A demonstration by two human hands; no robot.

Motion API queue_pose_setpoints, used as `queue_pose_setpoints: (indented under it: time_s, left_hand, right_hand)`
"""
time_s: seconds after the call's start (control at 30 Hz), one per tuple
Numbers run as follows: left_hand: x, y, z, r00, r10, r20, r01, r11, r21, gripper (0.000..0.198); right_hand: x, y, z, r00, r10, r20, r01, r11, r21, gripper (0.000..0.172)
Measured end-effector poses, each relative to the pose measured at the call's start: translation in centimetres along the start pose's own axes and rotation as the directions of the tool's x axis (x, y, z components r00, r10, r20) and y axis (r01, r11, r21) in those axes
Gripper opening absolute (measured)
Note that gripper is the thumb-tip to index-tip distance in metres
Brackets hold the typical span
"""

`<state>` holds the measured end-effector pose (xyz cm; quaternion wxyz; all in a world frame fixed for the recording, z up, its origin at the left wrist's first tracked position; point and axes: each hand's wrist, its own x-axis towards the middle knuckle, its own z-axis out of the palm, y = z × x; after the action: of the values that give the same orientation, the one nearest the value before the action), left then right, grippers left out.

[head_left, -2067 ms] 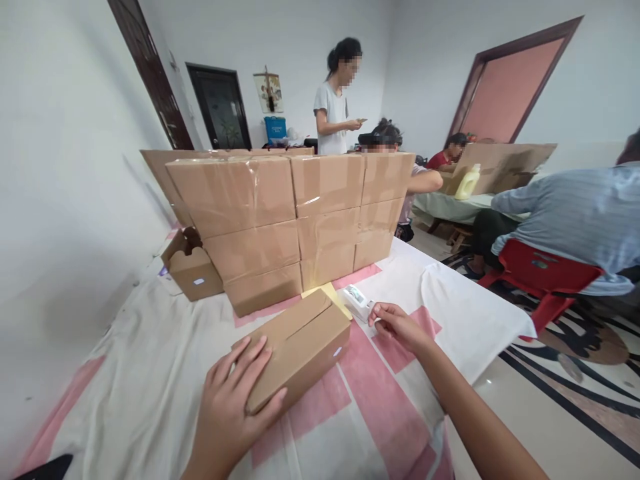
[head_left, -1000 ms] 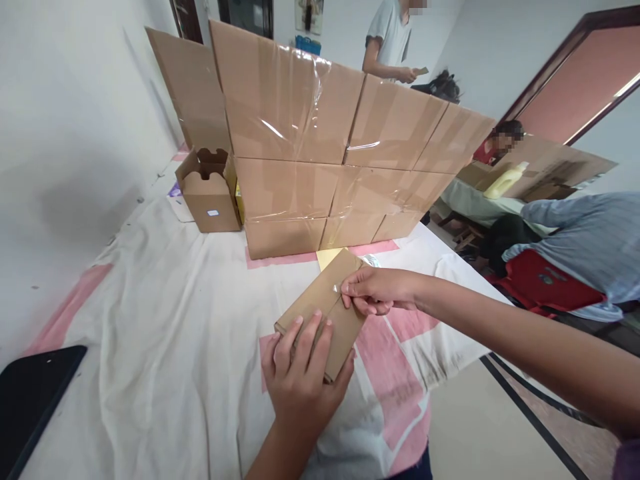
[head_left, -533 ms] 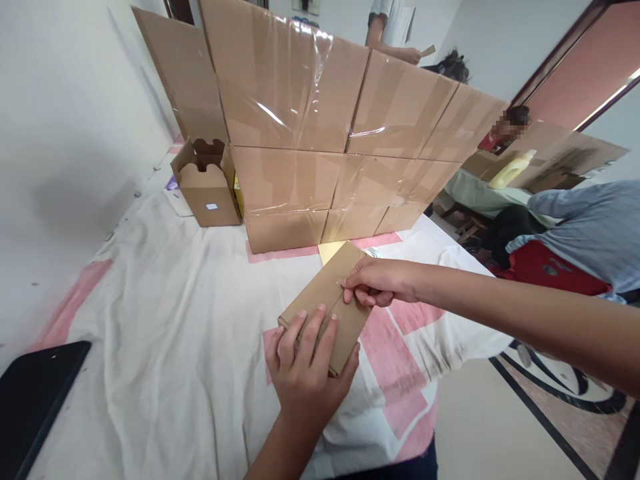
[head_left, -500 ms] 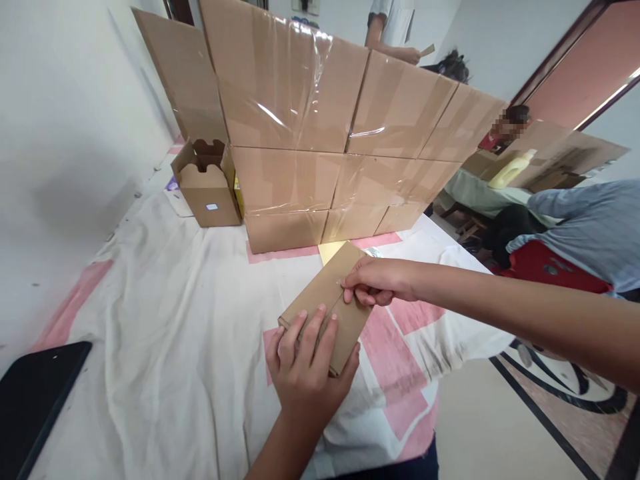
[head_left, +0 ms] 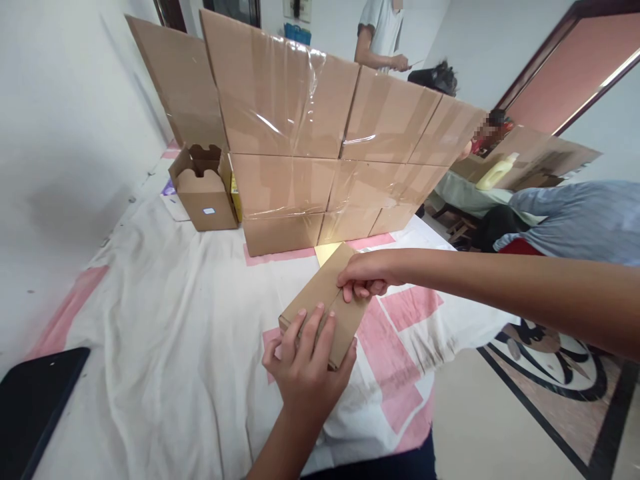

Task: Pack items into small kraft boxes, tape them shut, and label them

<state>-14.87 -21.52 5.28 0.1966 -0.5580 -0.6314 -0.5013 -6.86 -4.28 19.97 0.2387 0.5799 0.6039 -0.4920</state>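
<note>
**Two hands at the seam of a small box on a crowded packing table**

Head view: We look down on a small box point(head_left: 320, 303) of brown card. It lies slantwise on the cloth-covered tabletop point(head_left: 165, 320), near the front edge and a little short of a wall of stacked boxes point(head_left: 320, 133) wrapped in shiny clear tape.

Our left hand point(head_left: 305, 363) has its grip clamped on the near end, four fingers spread over the top and the thumb round the right side. Our right hand point(head_left: 365, 275) sits on the far half, its grip drawn together with the fingertips on the line where the flaps meet. Whether a strip of tape lies under them we cannot tell.

We judge the step in hand to be the closing of that top seam, with the left hand pinning the box for it. As we read it, the next move calls for a firm hold from the left hand. The right hand would press along the seam toward the near end, keeping the flaps flat and together.

A yellow sheet point(head_left: 326, 252) shows at the far end of the box. An open box point(head_left: 203, 190) stands just beside the stack on its left, and a dark flat device point(head_left: 35, 393) lies well apart at the lower left. Behind the stack a person in a grey shirt point(head_left: 377, 30) stands. At the right a person in a striped shirt point(head_left: 580, 213) sits near a yellow bottle point(head_left: 495, 173).
</note>
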Motion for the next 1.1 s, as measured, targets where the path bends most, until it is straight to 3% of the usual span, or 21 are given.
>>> queue_pose_setpoints:
  time_s: [0.17, 0.3, 0.4, 0.5, 0.57, 0.63, 0.7, 0.73, 0.77, 0.8, 0.9, 1.1]
  left_hand:
    - [0.3, 0.1, -0.1, 0.999, 0.025, -0.027, -0.024, 1.000, 0.019, 0.028]
    - [0.3, 0.1, -0.1, 1.000, 0.020, -0.023, -0.019, 1.000, 0.022, 0.028]
    - [0.1, 0.1, 0.0, 1.000, 0.013, -0.028, -0.012, 1.000, 0.023, 0.028]
    - [-0.1, 0.1, 0.1, 0.999, 0.010, -0.030, -0.009, 1.000, 0.023, 0.028]
    - [-0.2, 0.0, 0.2, 0.999, 0.008, -0.033, -0.008, 1.000, 0.020, 0.029]
    - [-0.2, 0.0, 0.2, 0.999, 0.010, -0.035, -0.009, 1.000, 0.016, 0.030]
    - [-0.2, -0.1, 0.1, 0.999, 0.015, -0.032, -0.015, 1.000, 0.011, 0.031]
    - [-0.1, -0.1, 0.0, 0.999, 0.019, -0.031, -0.019, 1.000, 0.010, 0.031]
    - [-0.1, -0.2, -0.2, 0.999, 0.022, -0.029, -0.021, 1.000, 0.010, 0.031]
    - [0.0, -0.3, -0.3, 0.999, 0.026, -0.025, -0.026, 1.000, 0.011, 0.031]
    - [0.1, -0.7, -0.6, 0.997, 0.081, 0.016, -0.081, 0.997, -0.002, 0.030]
    - [0.6, -1.8, -0.8, 0.974, 0.210, 0.091, -0.210, 0.978, -0.014, 0.038]
  right_hand:
    - [-0.9, 0.1, -0.1, 1.000, -0.020, -0.011, 0.020, 0.996, -0.081, 0.038]
    - [-0.6, 0.6, -0.4, 0.996, -0.078, -0.039, 0.060, 0.938, -0.342, 0.057]
    - [-0.4, 1.3, -0.8, 0.995, -0.020, -0.099, -0.037, 0.842, -0.538, 0.074]
    - [-1.1, 2.3, -1.3, 0.983, 0.072, -0.168, -0.156, 0.809, -0.566, 0.077]
    - [-2.0, 3.2, -1.2, 0.975, -0.002, -0.221, -0.127, 0.813, -0.569, 0.073]
    - [-2.7, 4.2, -0.8, 0.913, -0.230, -0.336, -0.034, 0.779, -0.626, 0.061]
    - [-3.1, 5.4, 0.0, 0.747, -0.526, -0.407, 0.078, 0.677, -0.732, 0.036]
    - [-3.0, 5.9, 0.4, 0.658, -0.649, -0.381, 0.136, 0.601, -0.788, 0.026]
    - [-2.8, 6.4, 0.9, 0.599, -0.733, -0.323, 0.189, 0.522, -0.832, 0.026]
    - [-2.5, 6.8, 1.2, 0.569, -0.782, -0.253, 0.239, 0.452, -0.859, 0.034]
    - [-1.5, 7.2, 2.0, 0.586, -0.797, -0.146, 0.282, 0.370, -0.885, 0.051]
    - [-1.0, 6.2, 1.0, 0.595, -0.750, -0.289, 0.159, 0.463, -0.872, 0.054]
